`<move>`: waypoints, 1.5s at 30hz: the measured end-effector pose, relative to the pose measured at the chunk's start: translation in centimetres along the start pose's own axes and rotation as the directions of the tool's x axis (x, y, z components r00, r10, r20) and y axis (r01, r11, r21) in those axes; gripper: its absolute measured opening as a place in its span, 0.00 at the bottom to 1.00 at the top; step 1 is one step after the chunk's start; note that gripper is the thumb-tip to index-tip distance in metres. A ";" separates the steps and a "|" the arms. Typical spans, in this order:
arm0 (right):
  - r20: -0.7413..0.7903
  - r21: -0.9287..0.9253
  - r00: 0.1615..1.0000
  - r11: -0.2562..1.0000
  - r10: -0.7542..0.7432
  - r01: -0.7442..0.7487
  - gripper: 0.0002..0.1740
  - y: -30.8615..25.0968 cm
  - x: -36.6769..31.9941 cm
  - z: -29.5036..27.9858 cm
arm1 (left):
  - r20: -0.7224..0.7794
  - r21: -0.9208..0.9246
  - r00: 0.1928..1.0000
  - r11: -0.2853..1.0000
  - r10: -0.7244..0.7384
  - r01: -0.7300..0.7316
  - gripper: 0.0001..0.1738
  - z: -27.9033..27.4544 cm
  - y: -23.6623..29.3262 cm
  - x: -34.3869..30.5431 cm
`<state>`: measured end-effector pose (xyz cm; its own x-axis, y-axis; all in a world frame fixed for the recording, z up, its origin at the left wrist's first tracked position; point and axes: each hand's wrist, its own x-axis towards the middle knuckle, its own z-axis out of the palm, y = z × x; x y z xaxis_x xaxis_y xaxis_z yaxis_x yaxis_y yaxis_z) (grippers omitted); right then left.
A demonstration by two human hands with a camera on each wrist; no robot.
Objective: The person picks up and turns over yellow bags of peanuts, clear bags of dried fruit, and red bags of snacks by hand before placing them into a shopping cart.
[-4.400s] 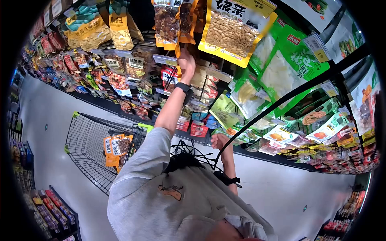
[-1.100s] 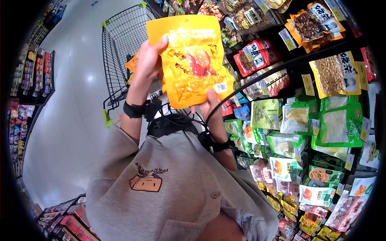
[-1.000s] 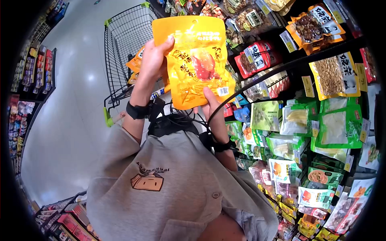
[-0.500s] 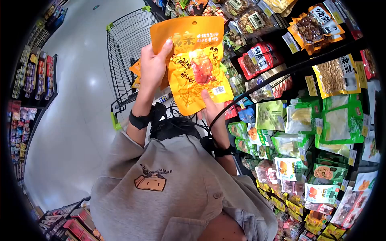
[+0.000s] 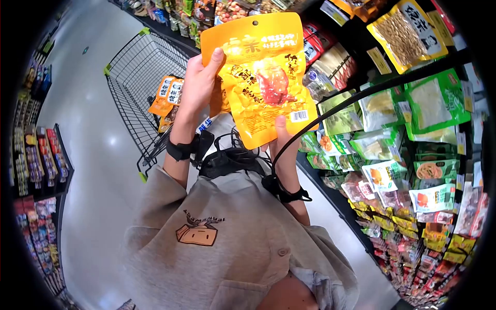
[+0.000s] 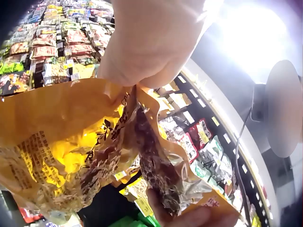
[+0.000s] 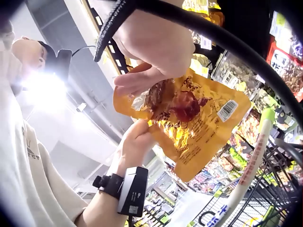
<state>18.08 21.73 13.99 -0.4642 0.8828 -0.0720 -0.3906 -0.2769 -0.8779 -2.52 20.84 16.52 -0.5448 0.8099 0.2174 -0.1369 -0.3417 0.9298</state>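
In the head view an orange snack bag is held up in front of the chest, its printed back with a red food picture and barcode facing the head. My left hand pinches its left edge, thumb lying on the printed side. At the lower edge my right hand grips it, thumb on the front. A second orange layer with a clear window, dark pieces inside, shows behind the printed one in the left wrist view. The right wrist view has my right hand above the bag and my left hand below.
A wire shopping cart stands at the left with orange snack bags in it. Racks of hanging packets, among them a nut bag and green bags, line the right. A black cable crosses the head view.
Earlier, my left hand reached to orange bags hanging on the rack and my right hand was free. Then both hands came to hold the bag, and they still do; the head view has since swung slightly.
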 end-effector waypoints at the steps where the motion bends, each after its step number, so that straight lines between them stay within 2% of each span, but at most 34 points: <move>1: -0.028 0.008 0.999 0.999 -0.033 0.033 0.25 0.0 -0.1 -0.1 | -0.004 0.003 0.998 0.998 -0.070 0.070 0.25 0.2 -0.1 0.2; 2: -0.051 0.015 0.997 0.998 -0.062 0.063 0.26 -0.1 -0.1 -0.1 | -0.013 0.007 0.990 0.990 -0.138 0.138 0.27 0.4 -0.2 0.5; 4: -0.103 0.062 0.993 0.996 -0.057 0.063 0.22 -0.1 -0.1 -0.6 | 0.000 -0.048 0.991 0.990 -0.131 0.131 0.31 0.0 -1.9 1.1; 6: -0.144 0.106 0.989 0.993 -0.039 0.054 0.20 -0.1 0.1 -1.2 | -0.187 -0.256 0.932 0.932 -0.309 0.258 0.30 -1.0 -2.5 1.5; 8: -0.327 0.164 0.941 0.976 -0.085 0.145 0.21 -0.3 0.8 -1.8 | -0.181 -0.451 0.918 0.859 -0.353 0.241 0.29 -2.6 -2.2 1.3; 9: -0.313 0.089 0.946 0.989 -0.084 0.117 0.22 -0.2 1.1 -3.1 | -0.165 -0.530 0.897 0.804 -0.410 0.270 0.28 -4.0 -2.8 1.3; 10: -0.204 0.201 0.974 0.970 -0.097 0.139 0.24 0.1 1.6 -3.9 | -0.145 -0.604 0.873 0.741 -0.465 0.295 0.26 -4.8 -2.5 0.9; 11: -0.213 0.188 0.973 0.974 -0.085 0.127 0.25 0.3 2.0 -4.6 | -0.169 -0.605 0.869 0.744 -0.466 0.282 0.26 -5.3 -2.2 -0.4; 13: -0.203 0.174 0.978 0.982 -0.042 0.078 0.29 0.9 1.9 -4.5 | -0.190 -0.484 0.921 0.848 -0.340 0.213 0.22 -4.1 1.0 -3.8; 14: -0.181 0.193 0.983 0.981 0.034 0.001 0.28 0.5 2.2 -4.3 | -0.211 -0.481 0.914 0.851 -0.348 0.213 0.22 -4.9 0.6 -4.5; 17: -0.125 0.211 0.989 0.976 0.080 -0.052 0.28 1.5 2.7 -3.8 | -0.194 -0.339 0.978 0.941 -0.070 0.000 0.18 -7.1 -2.2 -6.1; 18: -0.035 0.275 0.998 0.960 0.055 -0.043 0.27 1.6 3.0 -3.2 | -0.210 -0.338 0.975 0.941 -0.071 -0.005 0.18 -7.8 -2.9 -5.7; 19: 0.053 0.339 0.998 0.940 0.024 -0.041 0.27 1.6 3.0 -2.7 | -0.105 -0.630 0.959 0.764 -0.262 0.139 0.19 -8.8 -3.8 -4.6; 20: 0.063 0.334 0.997 0.941 0.034 -0.053 0.27 1.3 3.0 -2.3 | 0.056 -0.837 0.917 0.481 -0.396 0.259 0.19 -9.7 -4.6 -3.4; 21: 0.172 0.328 0.985 0.942 0.012 -0.069 0.27 1.0 2.9 -1.8 | -0.146 -0.781 0.809 0.568 -0.569 0.259 0.20 -10.0 -5.6 -2.0; 22: 0.276 0.322 0.961 0.943 -0.012 -0.081 0.27 0.9 2.9 -1.6 | -0.153 -0.783 0.808 0.568 -0.569 0.252 0.20 -10.5 -6.1 -1.8; 23: 0.074 0.317 0.997 0.948 0.018 -0.041 0.27 1.4 3.0 -1.9 | -0.147 -0.806 0.799 0.539 -0.583 0.246 0.21 -10.9 -6.7 -1.5; 26: 0.087 0.290 0.995 0.955 0.037 -0.061 0.27 2.4 3.2 -2.6 | -0.107 -0.863 0.773 0.444 -0.626 0.240 0.22 -12.1 -8.0 -1.1; 27: 0.067 0.292 0.991 0.948 0.115 -0.130 0.27 2.7 3.2 -3.0 | -0.086 -0.879 0.764 0.409 -0.640 0.244 0.23 -12.0 -8.0 -1.0; 30: 0.066 0.334 0.981 0.923 0.181 -0.192 0.27 3.3 3.0 -3.5 | -0.081 -0.880 0.752 0.402 -0.654 0.254 0.24 -10.8 -7.6 -0.8; 32: 0.057 0.345 0.984 0.922 0.167 -0.176 0.26 3.2 2.7 -3.3 | -0.122 -0.854 0.737 0.449 -0.665 0.264 0.25 -9.1 -6.6 -0.8; 34: 0.064 0.333 0.991 0.934 0.116 -0.131 0.25 3.4 2.9 -3.3 | -0.195 -0.790 0.757 0.558 -0.623 0.256 0.25 -7.9 -5.6 -0.9; 36: 0.064 0.358 0.993 0.927 0.097 -0.113 0.24 3.5 3.1 -3.6 | -0.181 -0.779 0.786 0.574 -0.592 0.254 0.26 -7.3 -5.6 -0.7; 39: 0.048 0.364 0.994 0.925 0.095 -0.106 0.23 3.5 3.2 -4.1 | -0.324 -0.678 0.823 0.721 -0.466 0.141 0.26 -5.7 -4.9 -1.0; 45: 0.018 0.380 0.999 0.924 0.033 -0.038 0.23 3.5 3.9 -5.0 | -0.329 -0.609 0.872 0.787 -0.363 0.097 0.26 -2.4 -2.3 -1.8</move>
<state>18.93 26.08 8.28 -0.4909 0.8662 -0.0928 -0.6456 -0.4333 -0.6288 -3.24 19.01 13.30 -0.6978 0.6729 -0.2456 -0.6648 -0.4806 0.5719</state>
